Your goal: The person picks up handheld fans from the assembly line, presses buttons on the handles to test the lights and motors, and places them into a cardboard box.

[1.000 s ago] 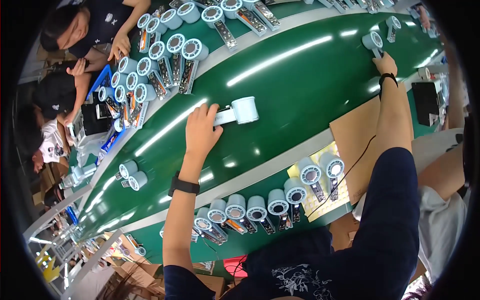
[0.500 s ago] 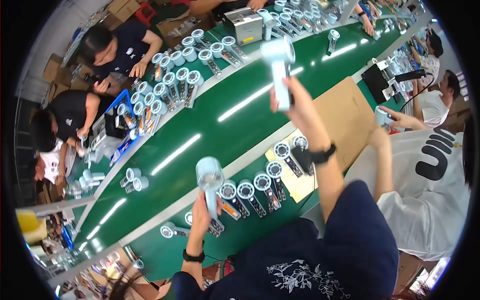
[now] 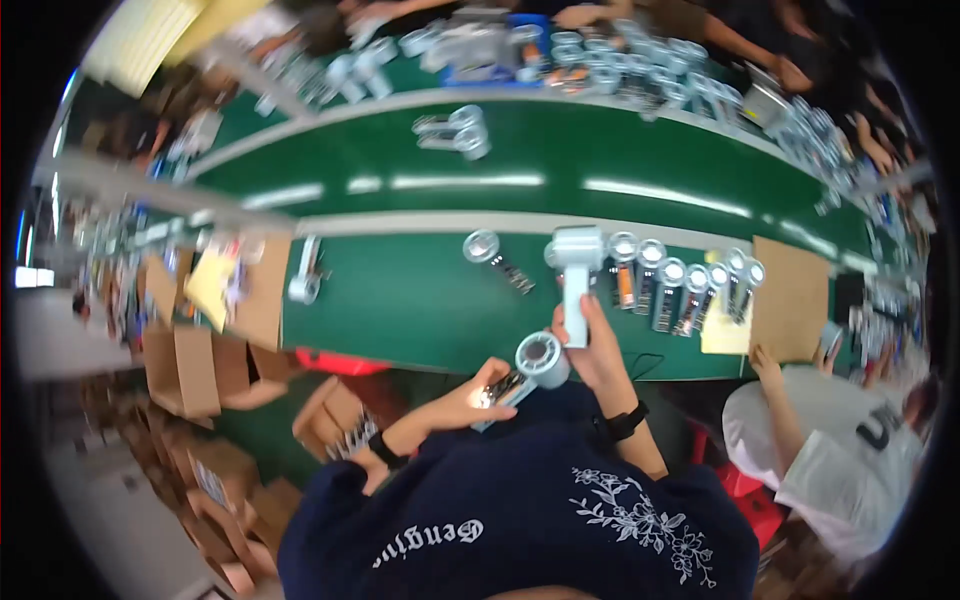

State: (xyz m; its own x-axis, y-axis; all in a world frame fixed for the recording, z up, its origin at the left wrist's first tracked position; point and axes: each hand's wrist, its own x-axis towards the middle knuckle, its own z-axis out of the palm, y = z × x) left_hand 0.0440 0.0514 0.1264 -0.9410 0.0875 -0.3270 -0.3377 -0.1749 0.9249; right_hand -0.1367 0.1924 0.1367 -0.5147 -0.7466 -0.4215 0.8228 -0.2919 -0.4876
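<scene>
The left hand (image 3: 488, 397) is closed around the open handle of a pale-blue plastic handheld fan (image 3: 549, 372) with a round grilled head, near the dark-blue printed shirt (image 3: 530, 490). The right hand (image 3: 594, 345) grips the smooth handle of a second pale-blue plastic fan (image 3: 577, 285), its drum-shaped head over the green tabletop (image 3: 400, 300). To its right lies a row of pale-blue open-handled fans (image 3: 672, 272). Caution: sideways swing could knock the row; finger pressure could disturb the left handle's exposed internals.

White gothic-style lettering (image 3: 432, 541) on navy shirt (image 3: 520, 492), bottom centre of frame; bold dark lettering (image 3: 880, 428) on co-worker's white shirt (image 3: 845, 485), lower right, only partly visible.
</scene>
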